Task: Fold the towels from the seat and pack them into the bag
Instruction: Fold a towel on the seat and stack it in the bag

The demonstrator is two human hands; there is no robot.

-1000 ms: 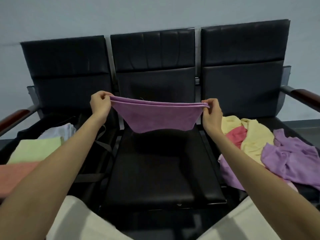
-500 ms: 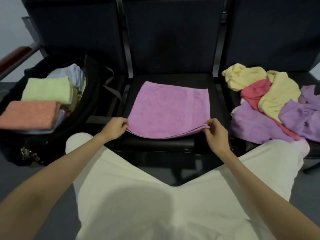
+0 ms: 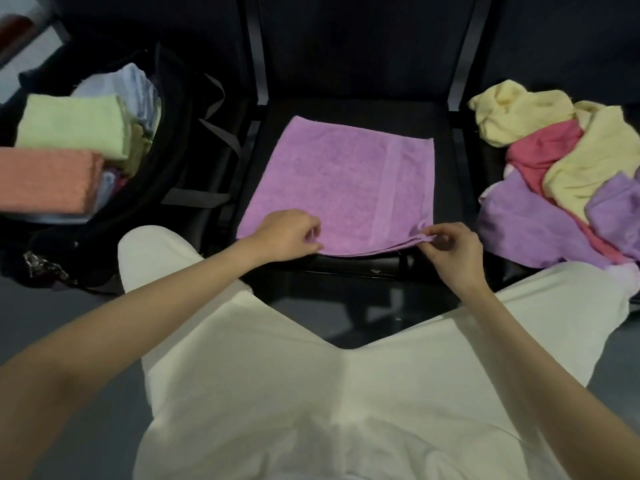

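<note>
Mid-frame, the left hand (image 3: pixel 289 235) pinches the folded purple towel (image 3: pixel 341 188) at its near edge; the right hand (image 3: pixel 452 252) pinches its lower-right corner.

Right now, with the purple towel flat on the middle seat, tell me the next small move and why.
Probably fold it across again. The purple towel lies doubled and flat on the middle seat, still wider than the folded green towel in the bag. The right hand pinches the near right corner and the left hand rests at the near edge, so carrying that corner leftward looks natural.
</note>
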